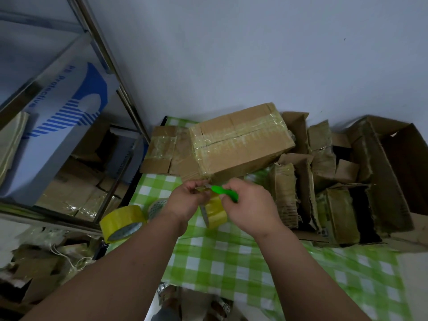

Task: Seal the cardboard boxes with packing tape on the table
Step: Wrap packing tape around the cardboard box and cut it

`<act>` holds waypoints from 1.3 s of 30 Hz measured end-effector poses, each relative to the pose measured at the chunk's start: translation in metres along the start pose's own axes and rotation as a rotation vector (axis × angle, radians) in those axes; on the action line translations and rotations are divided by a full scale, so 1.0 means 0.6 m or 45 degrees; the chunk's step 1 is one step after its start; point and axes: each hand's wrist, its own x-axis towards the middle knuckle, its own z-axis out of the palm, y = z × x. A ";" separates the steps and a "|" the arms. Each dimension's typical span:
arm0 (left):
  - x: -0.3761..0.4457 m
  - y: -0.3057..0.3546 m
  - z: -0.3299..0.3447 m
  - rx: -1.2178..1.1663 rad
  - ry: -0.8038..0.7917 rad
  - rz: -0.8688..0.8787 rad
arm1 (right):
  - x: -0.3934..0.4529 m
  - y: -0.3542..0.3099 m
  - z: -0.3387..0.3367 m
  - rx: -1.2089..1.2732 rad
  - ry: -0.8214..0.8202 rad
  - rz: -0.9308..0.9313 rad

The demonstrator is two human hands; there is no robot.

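The left hand (187, 200) and right hand (251, 205) cover most of the tape roll (215, 213) between them, so the grip on it cannot be read. The green cutter (225, 193) shows only partly beyond the right hand; its blade is too small to tell. The open box (398, 163) runs off the right edge. Print on the blue-and-white carton (62, 117) is blurred, and the shelf frame (108, 54) is cut off at the top.

Metal shelving (108, 54), white-blue carton (64, 126)
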 end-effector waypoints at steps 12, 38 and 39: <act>-0.004 0.008 0.004 -0.058 -0.004 -0.027 | 0.018 -0.020 -0.011 -0.198 0.009 -0.066; 0.011 0.015 -0.011 0.071 -0.007 -0.142 | 0.033 0.044 0.043 0.042 -0.141 0.397; 0.010 0.015 -0.012 0.071 -0.004 -0.137 | 0.033 0.054 0.058 0.066 -0.183 0.449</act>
